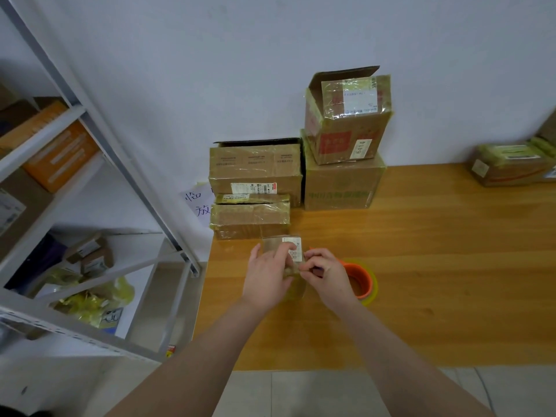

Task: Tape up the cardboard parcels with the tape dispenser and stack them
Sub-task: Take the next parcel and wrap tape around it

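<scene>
At the left side of the table (pixel 436 266) is the small parcel (pixel 293 254), with the tape dispenser (pixel 362 281) just to its right. Behind it lies a flat parcel (pixel 251 219), then a larger box (pixel 255 168) (nearest the wall). Right of these, an upper box (pixel 346 115) sits on a lower box (pixel 341 185).

Soft, even indoor light with faint shadows; wide-angle bending at the edges, corners blurred, tape glinting slightly.
</scene>
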